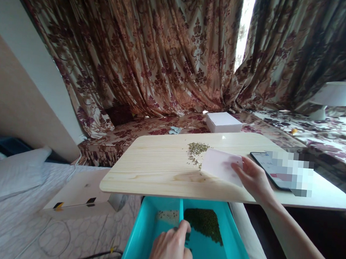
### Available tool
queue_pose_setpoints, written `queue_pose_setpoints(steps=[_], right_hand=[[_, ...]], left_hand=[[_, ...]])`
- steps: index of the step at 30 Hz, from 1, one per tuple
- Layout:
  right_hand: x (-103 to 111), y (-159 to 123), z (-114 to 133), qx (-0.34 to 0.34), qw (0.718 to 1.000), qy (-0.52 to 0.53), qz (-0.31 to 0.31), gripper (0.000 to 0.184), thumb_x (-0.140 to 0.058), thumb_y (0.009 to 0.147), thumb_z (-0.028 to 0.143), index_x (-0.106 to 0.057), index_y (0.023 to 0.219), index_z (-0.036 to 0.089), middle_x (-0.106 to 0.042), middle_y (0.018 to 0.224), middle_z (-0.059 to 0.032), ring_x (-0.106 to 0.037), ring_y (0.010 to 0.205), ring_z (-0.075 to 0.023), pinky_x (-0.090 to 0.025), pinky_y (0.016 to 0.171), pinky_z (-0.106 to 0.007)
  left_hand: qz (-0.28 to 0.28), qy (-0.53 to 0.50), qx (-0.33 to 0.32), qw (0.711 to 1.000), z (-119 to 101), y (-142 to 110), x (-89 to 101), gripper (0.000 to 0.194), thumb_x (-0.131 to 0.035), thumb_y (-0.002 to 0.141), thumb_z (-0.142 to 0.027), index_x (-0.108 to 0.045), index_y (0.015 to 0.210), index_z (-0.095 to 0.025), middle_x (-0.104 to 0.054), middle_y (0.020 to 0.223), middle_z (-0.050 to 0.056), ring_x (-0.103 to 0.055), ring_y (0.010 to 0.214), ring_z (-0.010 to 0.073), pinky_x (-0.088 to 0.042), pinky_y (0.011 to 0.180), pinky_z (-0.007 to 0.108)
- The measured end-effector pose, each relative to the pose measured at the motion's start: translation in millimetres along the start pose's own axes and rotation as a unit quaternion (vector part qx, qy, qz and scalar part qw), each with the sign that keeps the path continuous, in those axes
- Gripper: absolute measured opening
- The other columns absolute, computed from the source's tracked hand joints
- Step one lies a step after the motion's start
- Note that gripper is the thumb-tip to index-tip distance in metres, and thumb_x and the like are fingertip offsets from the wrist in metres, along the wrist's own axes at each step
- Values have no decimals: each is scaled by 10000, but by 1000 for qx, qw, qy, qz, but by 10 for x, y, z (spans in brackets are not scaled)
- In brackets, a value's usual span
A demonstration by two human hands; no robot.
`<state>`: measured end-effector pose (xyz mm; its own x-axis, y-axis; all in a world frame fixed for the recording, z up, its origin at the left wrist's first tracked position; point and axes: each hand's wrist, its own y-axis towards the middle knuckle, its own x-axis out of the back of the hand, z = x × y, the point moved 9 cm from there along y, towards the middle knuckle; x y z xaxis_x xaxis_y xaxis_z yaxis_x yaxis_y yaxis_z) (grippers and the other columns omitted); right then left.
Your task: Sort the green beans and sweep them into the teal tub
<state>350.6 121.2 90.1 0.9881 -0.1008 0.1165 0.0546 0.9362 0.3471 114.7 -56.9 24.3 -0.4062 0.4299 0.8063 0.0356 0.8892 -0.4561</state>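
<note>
My right hand pinches a thin, whitish translucent plastic sheet by its right edge. The sheet is tilted low over the wooden tabletop, its left edge beside a scattered heap of small green beans. Below the table's front edge, my left hand is closed over the middle divider of a turquoise tub; its fingertips are partly hidden. In the tub's right compartment lies a pile of dark green beans. A few pale and dark beans lie in the left compartment.
A phone or tablet, partly blurred out, lies on the table right of my right hand. Behind the table sit a white box and a bluish cloth. A white case and cables are on the bed at left; a lamp stands far right.
</note>
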Motion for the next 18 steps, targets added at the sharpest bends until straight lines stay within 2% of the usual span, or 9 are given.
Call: queue_pose_setpoints(steps=[5,11,18], right_hand=[[-38,6,16,2,1000,-15,15,405,-776,726,596,-710,905,238,-802,858,-78,-748,793,-242,-605,729,-339],[-108,48,-16,19,1000,11,23,527,-756,688,702,-702,918,232,-798,859,-86,-750,814,-253,-600,728,-346],[-212,21,-81,-44,997,18,58,579,-762,628,750,-701,878,232,-794,860,-86,-745,799,-256,-600,713,-339]], left_hand=[[-2,2,2,1000,1,13,2,549,-425,832,-144,-549,1347,-287,-691,1221,80,-627,1129,299,-441,978,386],[-2,10,3,1000,-6,11,1,547,-427,843,-151,-542,1359,-293,-693,1212,70,-623,1128,278,-430,974,354],[-12,2,10,1000,-26,-44,101,548,-434,831,-140,-562,1344,-283,-705,1173,72,-628,1107,279,-432,964,354]])
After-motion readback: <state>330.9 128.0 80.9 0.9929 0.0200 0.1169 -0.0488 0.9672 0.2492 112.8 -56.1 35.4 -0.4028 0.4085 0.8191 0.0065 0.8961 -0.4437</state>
